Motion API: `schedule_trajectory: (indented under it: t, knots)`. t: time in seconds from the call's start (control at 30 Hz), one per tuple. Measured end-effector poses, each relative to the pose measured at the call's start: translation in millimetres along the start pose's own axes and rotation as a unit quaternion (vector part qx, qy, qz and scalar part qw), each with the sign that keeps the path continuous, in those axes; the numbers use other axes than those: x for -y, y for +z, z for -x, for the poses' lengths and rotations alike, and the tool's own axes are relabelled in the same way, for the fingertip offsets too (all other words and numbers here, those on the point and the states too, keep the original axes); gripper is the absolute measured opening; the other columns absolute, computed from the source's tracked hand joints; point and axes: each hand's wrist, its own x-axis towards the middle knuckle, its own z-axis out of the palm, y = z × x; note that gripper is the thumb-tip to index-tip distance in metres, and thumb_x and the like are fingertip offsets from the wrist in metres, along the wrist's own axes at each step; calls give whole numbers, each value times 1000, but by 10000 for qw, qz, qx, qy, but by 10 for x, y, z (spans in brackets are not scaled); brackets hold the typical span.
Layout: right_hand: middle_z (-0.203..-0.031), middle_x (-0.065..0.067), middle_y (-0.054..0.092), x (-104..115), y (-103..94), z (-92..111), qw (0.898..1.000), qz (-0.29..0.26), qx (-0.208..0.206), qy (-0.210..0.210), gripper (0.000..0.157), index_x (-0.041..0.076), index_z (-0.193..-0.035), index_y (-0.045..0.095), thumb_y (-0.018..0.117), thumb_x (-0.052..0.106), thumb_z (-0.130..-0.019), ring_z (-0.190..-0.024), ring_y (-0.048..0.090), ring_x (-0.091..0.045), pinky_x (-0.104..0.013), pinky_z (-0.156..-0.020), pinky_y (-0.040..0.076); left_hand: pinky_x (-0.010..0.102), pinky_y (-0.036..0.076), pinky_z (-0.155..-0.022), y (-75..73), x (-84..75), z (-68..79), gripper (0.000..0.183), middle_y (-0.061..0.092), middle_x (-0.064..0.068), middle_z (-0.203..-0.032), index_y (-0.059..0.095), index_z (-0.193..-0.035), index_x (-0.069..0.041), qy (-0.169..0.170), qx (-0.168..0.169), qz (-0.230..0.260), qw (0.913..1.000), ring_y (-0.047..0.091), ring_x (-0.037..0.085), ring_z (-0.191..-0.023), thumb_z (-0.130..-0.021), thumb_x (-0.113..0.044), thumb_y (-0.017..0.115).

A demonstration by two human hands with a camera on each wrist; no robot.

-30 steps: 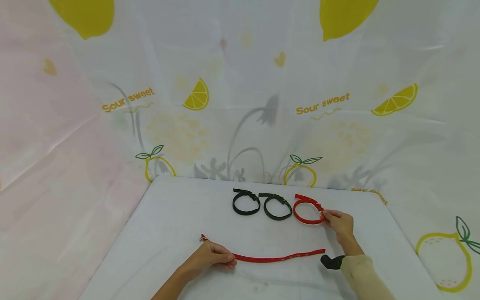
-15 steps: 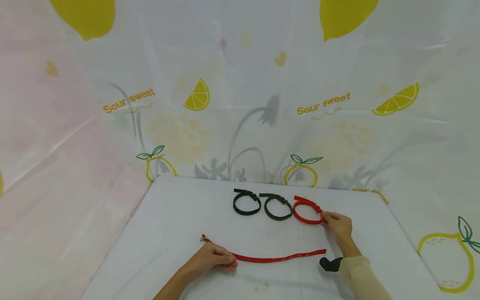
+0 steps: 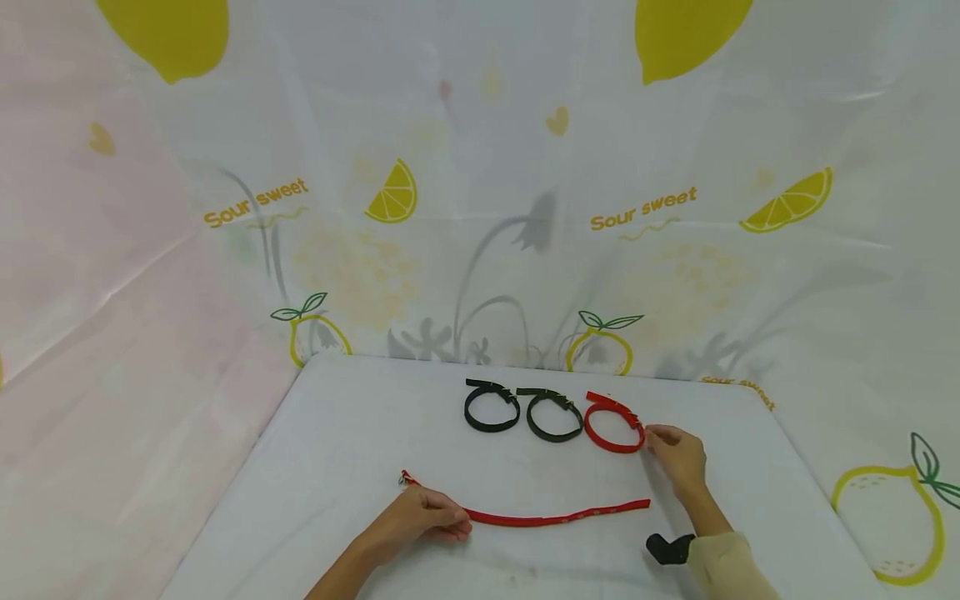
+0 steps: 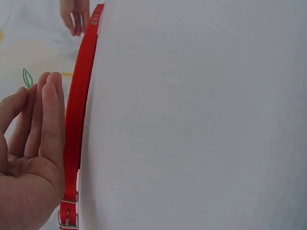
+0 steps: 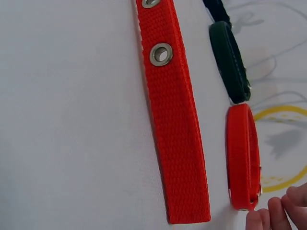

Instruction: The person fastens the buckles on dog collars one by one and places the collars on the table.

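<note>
A red collar (image 3: 517,522) lies unbuckled and stretched out along the front of the table. My left hand (image 3: 416,521) is over its buckle end; in the left wrist view the fingers (image 4: 51,120) are extended beside the red strap, holding nothing. Metal eyelets line the strap's other end, large in the right wrist view. Behind it, a second red collar (image 3: 617,449) is buckled into a loop. My right hand (image 3: 681,458) is at that loop's right edge, fingertips slightly apart from it. Left of the loop stand a dark green collar (image 3: 553,438) and a blackish collar (image 3: 491,428), both buckled.
The white table (image 3: 330,450) backs onto a lemon-printed cloth (image 3: 480,275), with another side of cloth at the left. A black object (image 3: 669,549) is at the right sleeve's cuff (image 3: 723,567).
My right hand's fingers have let go of the looped red collar and drawn slightly off its edge. That loop has shifted a little left. The left hand and flat collar stay put.
</note>
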Motion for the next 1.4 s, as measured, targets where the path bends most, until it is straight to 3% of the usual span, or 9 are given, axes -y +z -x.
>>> schedule_trajectory:
  t: [0.23,0.4,0.63,0.73,0.93,1.07,1.2,1.3,1.4]
  knots:
    - [-91,-15,68,7,-87,177,9966,558,524,-295,26,-6,-108,66,63,16,-95,-72,65,-17,-22,-63,55,36,58,-75,-131,-31,0,30,71,19,-93,69,-99,7,7,-279,-194,9994,71,30,-83,-98,-22,61]
    - [-78,-6,66,-46,-113,288,9889,941,1142,-113,18,-3,-99,69,65,13,-92,-65,60,-18,-29,-58,52,33,59,-64,-281,-79,30,38,69,13,-82,66,-91,6,-144,-820,-574,9949,68,22,-67,-99,-31,58]
    - [-73,-2,63,-92,-224,400,9812,1423,1293,-144,15,2,-92,70,67,16,-90,-62,57,-17,-30,-55,50,33,58,-57,-441,-72,18,41,64,10,-71,63,-86,6,-23,-1493,-890,9848,63,18,-58,-99,-33,58]
    - [-68,-2,60,-96,-275,436,9732,1793,1431,-134,16,3,-87,68,69,19,-90,-58,55,-16,-29,-52,48,33,56,-53,-503,-61,20,41,60,8,-67,62,-87,5,-32,-1950,-1302,9721,60,18,-54,-97,-35,60]
    - [-61,-2,58,-80,-287,493,9533,2385,1844,162,37,6,-75,61,73,39,-86,-51,56,-15,-28,-49,50,30,54,-49,-590,-58,13,40,60,7,-61,58,-95,-3,-316,-2663,-2395,9331,60,20,-47,-92,-42,67]
    - [-60,-4,63,-84,-218,534,9525,2253,1994,471,45,6,-72,60,76,47,-81,-50,60,-16,-28,-50,54,29,51,-45,-580,-81,-40,43,59,5,-57,55,-97,-3,-383,-2735,-3102,9097,58,18,-41,-89,-43,70]
    - [-62,-5,64,-95,-140,573,9583,1854,2089,609,41,5,-75,59,78,41,-82,-50,60,-16,-28,-49,54,27,47,-41,-535,-119,-109,35,56,3,-55,57,-88,-4,-424,-2777,-3714,8850,54,14,-39,-88,-36,72]
    - [-64,-6,64,-91,-97,584,9636,1417,2167,674,32,3,-82,60,78,30,-83,-50,60,-16,-29,-50,54,26,45,-42,-497,-158,-144,26,55,2,-57,57,-82,-5,-322,-2754,-3912,8775,53,13,-41,-88,-26,71]
    - [-67,-7,65,-81,-69,588,9690,923,2213,601,25,0,-90,62,77,19,-84,-53,62,-17,-31,-52,55,27,45,-42,-474,-170,-166,19,55,1,-57,59,-81,-4,-193,-2735,-3933,8776,53,13,-42,-86,-18,69]
